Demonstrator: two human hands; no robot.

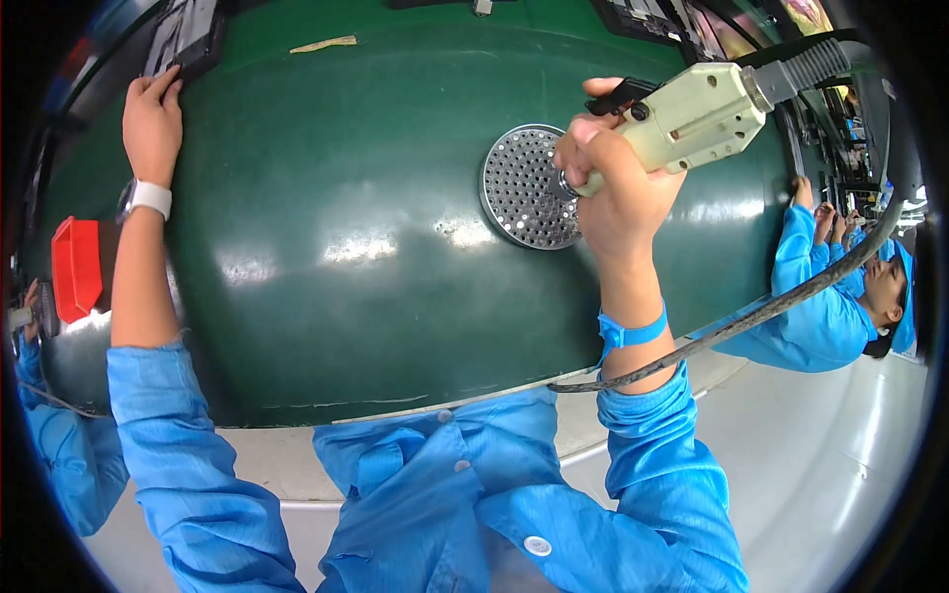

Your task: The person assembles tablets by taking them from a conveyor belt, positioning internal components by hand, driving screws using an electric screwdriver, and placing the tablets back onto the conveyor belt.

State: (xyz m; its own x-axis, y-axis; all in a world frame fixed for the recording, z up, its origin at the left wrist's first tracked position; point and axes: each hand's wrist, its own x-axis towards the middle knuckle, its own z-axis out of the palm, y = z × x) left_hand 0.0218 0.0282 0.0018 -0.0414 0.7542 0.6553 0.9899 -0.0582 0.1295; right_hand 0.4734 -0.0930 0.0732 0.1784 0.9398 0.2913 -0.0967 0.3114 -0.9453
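My right hand [623, 188] is wrapped round a pale green electric screwdriver [697, 119] with a black lever and a ribbed grey cable end. The screwdriver's nose is over a round perforated metal dish [514, 183], which has small shiny dots in some of its holes. My fingers partly hide the nose and the dish's right side; the tip cannot be made out. At the far left my left hand [155, 119] has its fingers closed on the near corner of a dark flat panel [193, 40].
A green work surface [346, 277] lies before me, with a yellowish strip [323, 44] at the far side. A red bin [76, 269] stands at the left. A thick cable [781, 301] crosses near my right forearm. Another person [840, 306] sits at the right; a blue sleeve [74, 460] shows at left.
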